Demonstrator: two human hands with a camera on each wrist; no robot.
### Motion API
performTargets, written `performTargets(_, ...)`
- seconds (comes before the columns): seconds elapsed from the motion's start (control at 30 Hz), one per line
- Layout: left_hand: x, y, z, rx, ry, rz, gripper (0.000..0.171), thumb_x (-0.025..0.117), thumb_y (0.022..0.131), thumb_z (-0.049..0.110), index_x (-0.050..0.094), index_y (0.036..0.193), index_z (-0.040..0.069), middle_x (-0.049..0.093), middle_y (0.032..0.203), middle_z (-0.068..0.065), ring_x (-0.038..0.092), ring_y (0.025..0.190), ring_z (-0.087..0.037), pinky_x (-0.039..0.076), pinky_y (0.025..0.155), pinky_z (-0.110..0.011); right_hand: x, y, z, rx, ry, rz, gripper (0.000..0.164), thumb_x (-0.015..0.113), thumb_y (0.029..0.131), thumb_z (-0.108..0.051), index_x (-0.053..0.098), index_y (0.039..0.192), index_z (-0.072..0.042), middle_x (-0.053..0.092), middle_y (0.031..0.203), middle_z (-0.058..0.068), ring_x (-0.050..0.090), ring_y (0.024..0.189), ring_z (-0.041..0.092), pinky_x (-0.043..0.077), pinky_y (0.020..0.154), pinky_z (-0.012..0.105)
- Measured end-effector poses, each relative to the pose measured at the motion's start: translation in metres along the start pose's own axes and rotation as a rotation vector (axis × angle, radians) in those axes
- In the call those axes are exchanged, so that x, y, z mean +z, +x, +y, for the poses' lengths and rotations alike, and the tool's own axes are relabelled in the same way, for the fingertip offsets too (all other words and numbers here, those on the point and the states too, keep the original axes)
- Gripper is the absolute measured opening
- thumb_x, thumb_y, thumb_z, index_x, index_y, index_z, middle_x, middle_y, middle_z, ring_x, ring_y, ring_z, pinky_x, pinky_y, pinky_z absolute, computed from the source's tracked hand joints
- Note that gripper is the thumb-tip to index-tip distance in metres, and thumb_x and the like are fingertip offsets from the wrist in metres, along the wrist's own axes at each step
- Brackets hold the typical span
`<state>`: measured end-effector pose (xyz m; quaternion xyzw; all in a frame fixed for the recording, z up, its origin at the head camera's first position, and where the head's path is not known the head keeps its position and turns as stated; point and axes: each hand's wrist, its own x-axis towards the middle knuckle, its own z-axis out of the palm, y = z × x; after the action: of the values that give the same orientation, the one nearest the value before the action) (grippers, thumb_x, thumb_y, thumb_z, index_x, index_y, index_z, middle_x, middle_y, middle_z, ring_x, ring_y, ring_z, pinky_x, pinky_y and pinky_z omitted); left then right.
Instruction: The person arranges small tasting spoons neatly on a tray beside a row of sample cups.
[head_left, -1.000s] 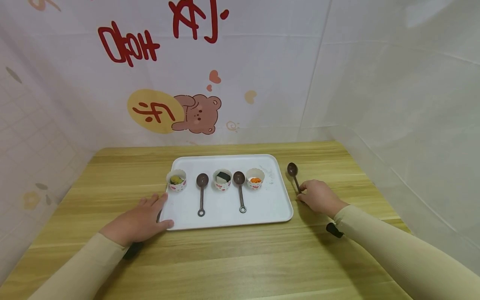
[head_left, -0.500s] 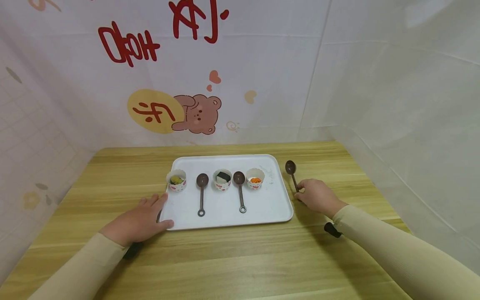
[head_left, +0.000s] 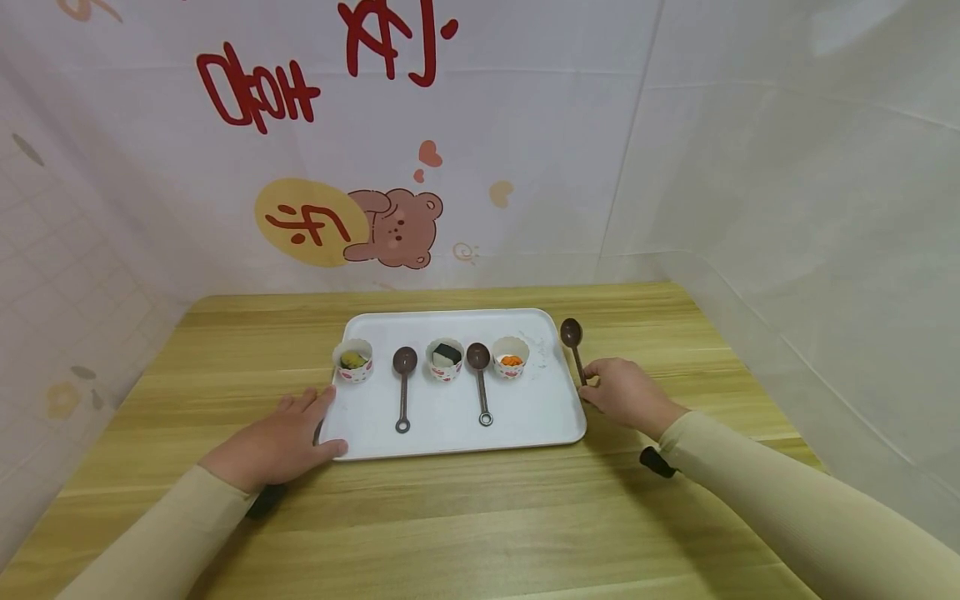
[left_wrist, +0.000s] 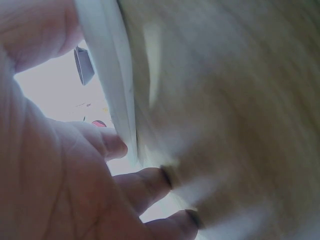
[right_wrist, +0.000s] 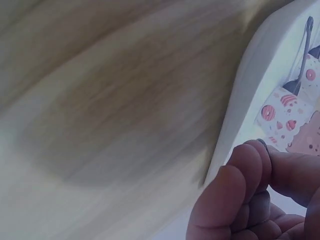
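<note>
My right hand (head_left: 628, 392) pinches the handle of a brown spoon (head_left: 572, 332), whose bowl points away beside the tray's right edge. In the right wrist view, the fingers and thumb (right_wrist: 292, 175) meet at the handle, which they mostly hide. My left hand (head_left: 270, 442) rests at the left edge of a white tray (head_left: 442, 433), fingers and thumb spread along its rim. On the tray lie two more brown spoons, a left one (head_left: 405, 360) and a right one (head_left: 478, 357). Between and beside them stand paper cups: one with yellow-green food (head_left: 354, 372), one with a rice ball (head_left: 446, 372), one with orange bits (head_left: 511, 372).
The tray lies on a wood-grain table (head_left: 450, 525). Behind it hangs a white printed cloth (head_left: 525, 167) with a bear (head_left: 401, 229) and red lettering; plain cloth (head_left: 810, 275) closes off the right side. A dark band (head_left: 657, 461) hangs under the right wrist.
My right hand has carried the spoon a little to the left, up to the tray's right edge. The left hand, the tray and the things on it have stayed put.
</note>
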<state>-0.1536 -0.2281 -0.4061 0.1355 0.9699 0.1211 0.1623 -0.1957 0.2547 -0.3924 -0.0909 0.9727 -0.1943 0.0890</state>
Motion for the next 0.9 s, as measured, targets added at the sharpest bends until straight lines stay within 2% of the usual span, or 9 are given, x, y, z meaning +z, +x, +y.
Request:
performTargets(0.37, -0.001, 0.000, 0.001, 0.005, -0.003, -0.001, 0.100, 0.065, 0.098, 0.061, 0.028, 0.163, -0.006, 0.027, 0.162, -0.044, 0.023, 0.146, -0.072, 0.034, 0.111, -0.078, 0.004, 0.000, -0.012, -0.014, 0.007, -0.008, 0.027, 0.071, 0.099, -0.014, 0.073, 0.118, 0.006, 0.079, 0.089, 0.010, 0.063, 0.066, 0.011, 0.049, 0.057, 0.025)
performTargets(0.67, 0.002, -0.001, -0.003, 0.028, -0.016, 0.018, 0.099, 0.063, 0.099, 0.060, 0.027, 0.163, -0.006, 0.026, 0.163, -0.043, 0.022, 0.145, -0.073, 0.036, 0.110, -0.078, 0.009, 0.000, -0.020, -0.015, 0.033, -0.020, 0.023, 0.073, 0.097, -0.010, 0.072, 0.115, 0.005, 0.077, 0.082, 0.007, 0.063, 0.066, 0.010, 0.048, 0.056, 0.024)
performTargets(0.9, 0.002, 0.000, -0.003, 0.020, -0.016, 0.008, 0.100, 0.063, 0.098, 0.061, 0.026, 0.163, -0.005, 0.026, 0.163, -0.043, 0.022, 0.146, -0.072, 0.036, 0.110, -0.078, 0.014, 0.001, -0.021, -0.021, 0.027, -0.016, 0.022, 0.074, 0.097, -0.011, 0.073, 0.112, 0.005, 0.077, 0.079, 0.006, 0.064, 0.065, 0.009, 0.048, 0.056, 0.024)
